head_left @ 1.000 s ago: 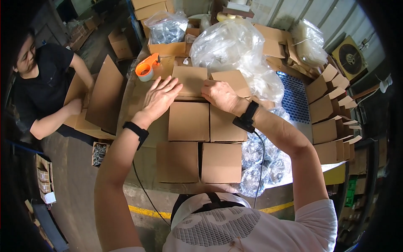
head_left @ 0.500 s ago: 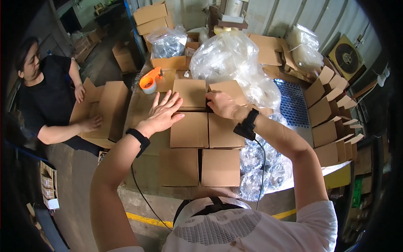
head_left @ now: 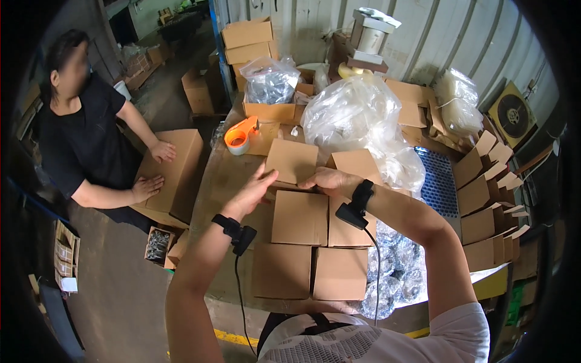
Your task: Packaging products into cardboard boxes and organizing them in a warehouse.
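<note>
A closed brown cardboard box (head_left: 293,161) sits between my two hands, in the back row of several such boxes and slightly askew. My left hand (head_left: 253,191) presses its fingers against the box's left side. Against its front right corner are the bent fingers of my right hand (head_left: 330,180). Beside it on the right stands another closed box (head_left: 356,163). In front lie a middle-row box (head_left: 299,218) and two front-row boxes, the left one (head_left: 281,271) and the right one (head_left: 340,274). Black bands with cables circle both my wrists.
An orange tape dispenser (head_left: 241,136) lies back left on the table. Clear plastic bags (head_left: 351,109) heap up behind the boxes; wrapped items (head_left: 393,266) and open cartons (head_left: 484,199) are at right. At left a co-worker rests both hands on a large box (head_left: 181,157).
My left hand has gone from spread flat to gripping the box's left side, and the box has turned slightly. The co-worker's box has had its flaps folded down. The whole view has shifted.
</note>
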Motion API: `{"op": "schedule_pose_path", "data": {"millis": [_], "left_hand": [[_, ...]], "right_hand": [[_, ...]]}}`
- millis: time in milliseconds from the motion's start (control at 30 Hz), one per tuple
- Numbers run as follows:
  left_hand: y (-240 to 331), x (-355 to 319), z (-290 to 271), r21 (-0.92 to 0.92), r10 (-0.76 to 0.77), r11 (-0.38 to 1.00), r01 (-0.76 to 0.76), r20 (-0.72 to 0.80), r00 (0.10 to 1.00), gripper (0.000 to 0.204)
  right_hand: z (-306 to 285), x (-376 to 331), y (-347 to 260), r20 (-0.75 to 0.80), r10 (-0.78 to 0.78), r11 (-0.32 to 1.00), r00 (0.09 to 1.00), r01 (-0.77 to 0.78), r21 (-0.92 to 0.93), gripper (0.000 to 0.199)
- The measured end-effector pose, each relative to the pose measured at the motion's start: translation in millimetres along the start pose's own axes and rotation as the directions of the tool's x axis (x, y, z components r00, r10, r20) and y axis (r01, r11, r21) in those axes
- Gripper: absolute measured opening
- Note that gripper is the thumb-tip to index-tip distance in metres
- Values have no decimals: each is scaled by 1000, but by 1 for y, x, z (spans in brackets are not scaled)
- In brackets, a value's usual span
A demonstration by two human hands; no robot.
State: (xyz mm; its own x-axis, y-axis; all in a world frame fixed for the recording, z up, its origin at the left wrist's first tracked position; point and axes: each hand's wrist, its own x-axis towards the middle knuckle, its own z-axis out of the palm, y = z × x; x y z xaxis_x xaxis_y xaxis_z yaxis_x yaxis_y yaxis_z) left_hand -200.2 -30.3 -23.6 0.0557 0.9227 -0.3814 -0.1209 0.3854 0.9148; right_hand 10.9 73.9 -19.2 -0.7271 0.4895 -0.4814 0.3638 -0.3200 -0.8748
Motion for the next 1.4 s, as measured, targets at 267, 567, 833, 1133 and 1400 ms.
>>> {"op": "schedule_pose_path", "data": {"millis": [267,567,833,1133,1400], "left_hand": [[-18,-32,-82,279,310,940,-196,-458,833,76],[1,-40,-38,1000,713,-20,-11,22,701,81],[-4,6,-29,973,729,-78,219,-95,678,74],[31,26,-34,935,584,-13,353,-280,762,79],[6,-164,68,932,575,238,-273,92,813,88]], "right_hand": [[55,28,-43,384,-30,930,923,166,-327,66],[1,-70,-57,87,-330,842,940,335,-423,39],[-12,-213,10,-360,-448,796,818,181,-578,20],[43,-313,76,-510,-368,847,778,55,-528,22],[72,-322,99,-321,-589,603,742,139,-786,32]]}}
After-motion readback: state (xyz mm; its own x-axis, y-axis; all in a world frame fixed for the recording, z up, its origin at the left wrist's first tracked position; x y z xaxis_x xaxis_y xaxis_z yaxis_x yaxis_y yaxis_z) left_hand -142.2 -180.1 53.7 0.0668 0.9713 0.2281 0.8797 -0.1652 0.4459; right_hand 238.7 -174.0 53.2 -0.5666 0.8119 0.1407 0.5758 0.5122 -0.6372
